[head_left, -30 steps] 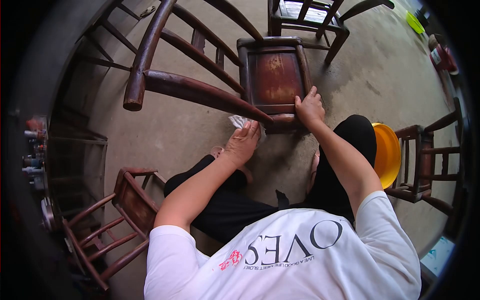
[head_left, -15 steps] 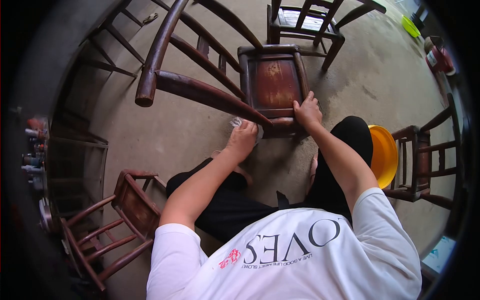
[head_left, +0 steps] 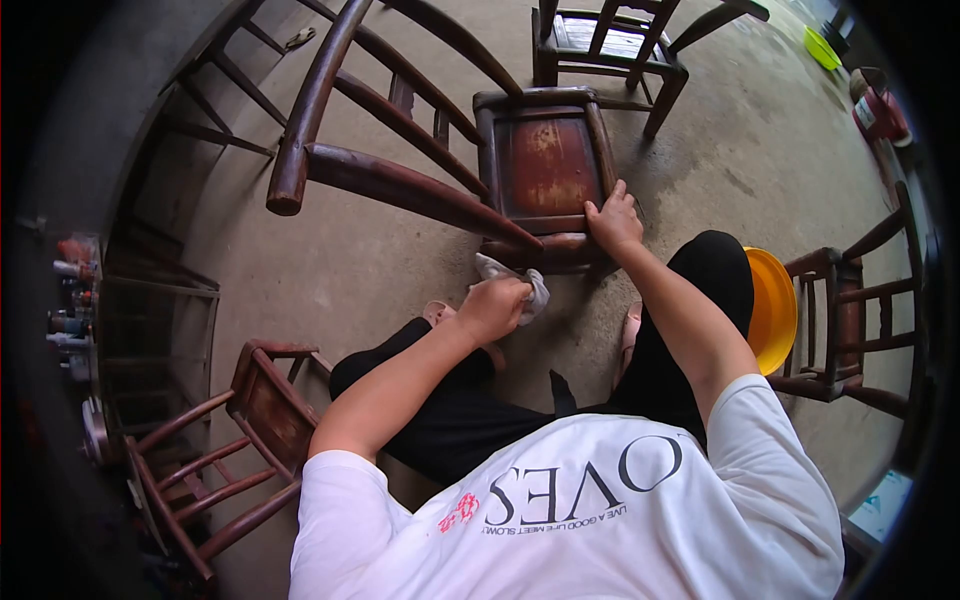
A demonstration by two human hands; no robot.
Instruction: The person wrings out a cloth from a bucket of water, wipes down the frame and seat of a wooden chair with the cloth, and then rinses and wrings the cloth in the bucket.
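A dark red-brown wooden chair (head_left: 545,165) with a worn seat stands in front of me, its slatted back leaning to the upper left. My left hand (head_left: 492,309) is closed round a whitish cloth (head_left: 535,296), just below the chair's near left corner. Part of the cloth reaches up close to the seat's front edge; whether it touches cannot be told. My right hand (head_left: 616,218) rests on the near right corner of the seat, fingers along its side edge and thumb apart on top.
A yellow basin (head_left: 770,310) is beside my right knee. More wooden chairs stand at the right (head_left: 850,315), lower left (head_left: 270,410) and top (head_left: 610,60). A dark rack (head_left: 160,285) holding small items is at the left. A red container (head_left: 880,115) sits far right.
My left hand has moved down, towards me, with the cloth, which now shows more. The right hand has stayed at the seat corner.
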